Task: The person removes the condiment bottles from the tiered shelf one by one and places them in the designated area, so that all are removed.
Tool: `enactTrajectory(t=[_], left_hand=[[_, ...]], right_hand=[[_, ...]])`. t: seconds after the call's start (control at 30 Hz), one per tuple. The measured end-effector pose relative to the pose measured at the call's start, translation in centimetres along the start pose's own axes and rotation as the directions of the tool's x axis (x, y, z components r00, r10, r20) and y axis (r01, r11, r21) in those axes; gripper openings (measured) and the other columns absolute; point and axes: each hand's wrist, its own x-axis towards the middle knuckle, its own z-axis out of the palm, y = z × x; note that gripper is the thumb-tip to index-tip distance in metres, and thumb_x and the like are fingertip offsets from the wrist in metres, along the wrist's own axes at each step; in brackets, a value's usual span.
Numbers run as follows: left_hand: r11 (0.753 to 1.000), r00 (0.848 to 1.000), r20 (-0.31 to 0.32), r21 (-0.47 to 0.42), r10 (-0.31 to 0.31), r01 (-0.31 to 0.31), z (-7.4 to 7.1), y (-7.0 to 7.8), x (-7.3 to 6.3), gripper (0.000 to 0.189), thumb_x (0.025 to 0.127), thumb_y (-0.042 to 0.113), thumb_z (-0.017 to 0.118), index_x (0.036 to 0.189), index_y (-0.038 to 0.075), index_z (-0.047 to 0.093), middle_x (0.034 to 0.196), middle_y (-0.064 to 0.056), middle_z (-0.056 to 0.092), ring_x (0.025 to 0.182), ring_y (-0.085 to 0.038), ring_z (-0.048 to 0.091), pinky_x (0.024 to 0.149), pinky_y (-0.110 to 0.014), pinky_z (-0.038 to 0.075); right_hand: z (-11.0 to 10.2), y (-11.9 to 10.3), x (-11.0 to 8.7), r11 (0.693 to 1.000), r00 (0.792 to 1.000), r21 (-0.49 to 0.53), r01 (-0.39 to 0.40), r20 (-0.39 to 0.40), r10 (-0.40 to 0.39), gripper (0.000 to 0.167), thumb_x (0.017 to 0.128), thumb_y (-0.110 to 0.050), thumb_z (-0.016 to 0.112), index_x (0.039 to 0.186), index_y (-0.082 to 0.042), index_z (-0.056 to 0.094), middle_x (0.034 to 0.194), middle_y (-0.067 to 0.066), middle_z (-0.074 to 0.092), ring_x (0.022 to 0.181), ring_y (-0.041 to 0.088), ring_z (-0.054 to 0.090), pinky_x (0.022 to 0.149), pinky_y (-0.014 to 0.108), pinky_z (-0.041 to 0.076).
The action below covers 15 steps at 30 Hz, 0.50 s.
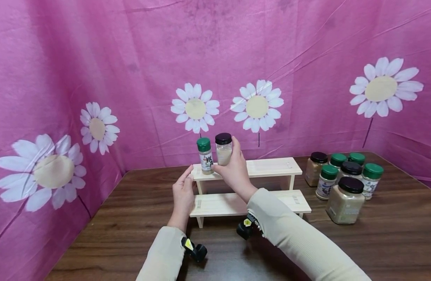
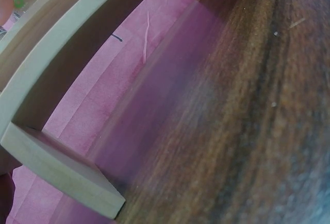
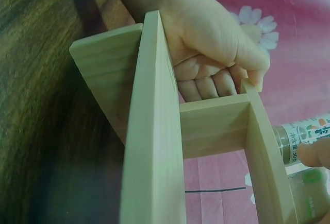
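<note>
A two-tier wooden rack (image 1: 217, 205) stands on the table. My left hand (image 1: 183, 195) grips the left end of its upper board; the right wrist view shows that thumb (image 3: 256, 77) against the board's edge. With my right hand (image 1: 235, 168) I hold a clear spice jar (image 1: 224, 153) with a black lid and pale contents, at the upper board. Its base is hidden by the hand in the head view. Just left of it, a green-capped spice bottle (image 1: 206, 159) with a printed label stands upright on that board. The left wrist view shows mostly rack and tabletop.
To the right of the rack, several spice containers stand grouped on the dark wooden table (image 1: 106, 222): green-capped bottles (image 1: 326, 183) and black-lidded jars (image 1: 345, 203). A pink cloth (image 1: 141, 58) with white daisies hangs behind the table.
</note>
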Motion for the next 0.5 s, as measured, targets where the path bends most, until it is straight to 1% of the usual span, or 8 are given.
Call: enactTrajectory(t=[0.1,0.33,0.5], left_hand=[[1.000,1.000,-0.004,-0.005,0.001,-0.001,0.03,0.03,-0.02,0.040,0.090,0.000,0.040,0.127,-0.002,0.054,0.130,-0.020,0.052,0.106,-0.016,0.056,0.098,-0.040,0.043],[1.000,1.000,0.001,-0.003,0.002,-0.002,0.11,0.05,-0.07,0.040,0.090,0.000,0.040,0.127,-0.002,0.054,0.129,-0.021,0.052,0.105,-0.015,0.055,0.097,-0.040,0.043],[1.000,1.000,-0.003,-0.008,0.010,-0.010,0.10,0.02,0.05,0.040,0.089,-0.001,0.040,0.126,-0.002,0.054,0.129,-0.021,0.052,0.106,-0.018,0.056,0.097,-0.039,0.044]], right_hand=[[0.07,-0.02,0.08,1.000,1.000,-0.010,0.014,-0.021,-0.014,0.104,0.063,-0.009,0.080,0.146,-0.016,0.018,0.139,0.017,0.039,0.123,0.034,0.042,0.106,0.049,0.033],[0.03,-0.03,0.12,0.999,0.997,-0.013,0.050,-0.063,-0.051,0.096,0.064,-0.004,0.079,0.143,-0.016,0.025,0.128,0.016,0.049,0.115,0.032,0.049,0.100,0.047,0.039],[-0.11,-0.03,0.19,0.998,0.996,-0.008,0.066,-0.060,-0.067,0.095,0.064,-0.005,0.079,0.142,-0.018,0.027,0.125,0.015,0.051,0.112,0.031,0.051,0.097,0.047,0.042]])
